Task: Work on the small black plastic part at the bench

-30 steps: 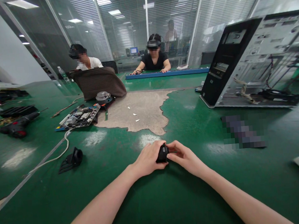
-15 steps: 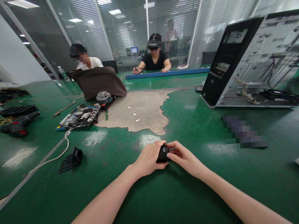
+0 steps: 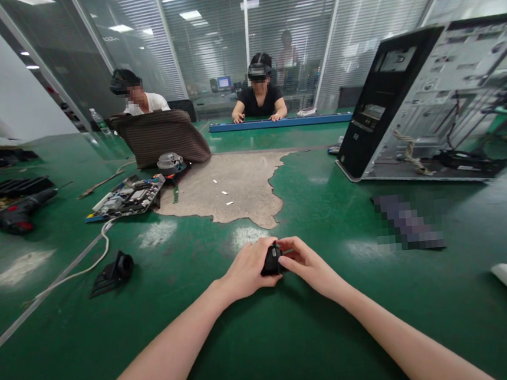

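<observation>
A small black plastic part (image 3: 271, 260), rounded and with a pale mark on its face, is held low over the green table. My left hand (image 3: 248, 267) wraps round it from the left, fingers over the top and thumb beneath. From the right, my right hand (image 3: 308, 262) pinches its right end between thumb and fingertips. Part of the piece is hidden by my fingers, and its exact kind does not show. To the left on the table lies a black bracket-like piece (image 3: 114, 272) with a round opening.
A circuit board (image 3: 127, 198) and a power drill (image 3: 20, 213) lie at left. An open computer case (image 3: 388, 101) stands at right, behind a blurred flat object (image 3: 409, 222). Across the table, two people (image 3: 263, 97) sit near a blue bar (image 3: 274, 123) and a brown mesh panel (image 3: 160, 138).
The view has shifted slightly, so most things sit a little further left. Both my hands keep their hold on the black part. The far person's hand on the left has moved slightly.
</observation>
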{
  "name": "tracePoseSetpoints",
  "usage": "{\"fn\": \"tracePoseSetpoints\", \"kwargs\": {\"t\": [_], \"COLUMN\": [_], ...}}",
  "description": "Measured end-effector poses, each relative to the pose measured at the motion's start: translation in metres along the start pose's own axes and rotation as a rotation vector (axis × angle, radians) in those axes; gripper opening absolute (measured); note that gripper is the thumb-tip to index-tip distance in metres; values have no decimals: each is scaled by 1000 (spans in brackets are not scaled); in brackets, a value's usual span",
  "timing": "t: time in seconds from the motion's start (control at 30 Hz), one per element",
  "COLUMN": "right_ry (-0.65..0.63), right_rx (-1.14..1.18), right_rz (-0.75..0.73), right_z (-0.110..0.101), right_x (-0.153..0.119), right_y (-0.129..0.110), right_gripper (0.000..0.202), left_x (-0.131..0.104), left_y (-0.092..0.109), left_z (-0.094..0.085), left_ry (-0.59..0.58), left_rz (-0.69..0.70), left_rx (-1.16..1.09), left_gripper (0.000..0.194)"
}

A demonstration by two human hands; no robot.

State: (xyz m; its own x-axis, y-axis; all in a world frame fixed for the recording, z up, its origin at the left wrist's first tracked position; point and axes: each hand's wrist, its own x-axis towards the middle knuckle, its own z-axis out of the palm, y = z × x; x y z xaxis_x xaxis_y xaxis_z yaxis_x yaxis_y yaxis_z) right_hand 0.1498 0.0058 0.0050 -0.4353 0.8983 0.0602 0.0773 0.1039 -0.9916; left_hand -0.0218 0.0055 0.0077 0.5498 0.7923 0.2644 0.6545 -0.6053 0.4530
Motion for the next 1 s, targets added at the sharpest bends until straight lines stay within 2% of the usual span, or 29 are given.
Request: {"fn": "tracePoseSetpoints", "kwargs": {"t": [0.13,0.23,0.37,0.5,0.73,0.9,1.0], "right_ry": [-104,-135,-67,-10,-152,-52,-12], "right_rx": [31,58,64,-12,61,38,-8], "right_rz": [4,-6,-9,-16,-1,-22,-29], "right_z": [-6,-9,-4,-2,-11,-6,-3], "right_x": [-2,-4,-3,0,-3,-1,1], "right_y": [-1,0,-1,-2,0,1,0], "right_gripper": [25,30,19,20,32,19,21], "left_x": [0,0,0,1,1,0,0], "left_y": [0,0,0,0,-1,-1,-1], "left_z": [1,2,2,3,3,2,3], "left_ry": [10,10,14,4,8,12,23], "left_rz": [1,12,10,8,9,21,23], "left_rx": [-1,-7,1,6,-2,7,16], "left_gripper": [64,63,64,66,63,64,65]}}
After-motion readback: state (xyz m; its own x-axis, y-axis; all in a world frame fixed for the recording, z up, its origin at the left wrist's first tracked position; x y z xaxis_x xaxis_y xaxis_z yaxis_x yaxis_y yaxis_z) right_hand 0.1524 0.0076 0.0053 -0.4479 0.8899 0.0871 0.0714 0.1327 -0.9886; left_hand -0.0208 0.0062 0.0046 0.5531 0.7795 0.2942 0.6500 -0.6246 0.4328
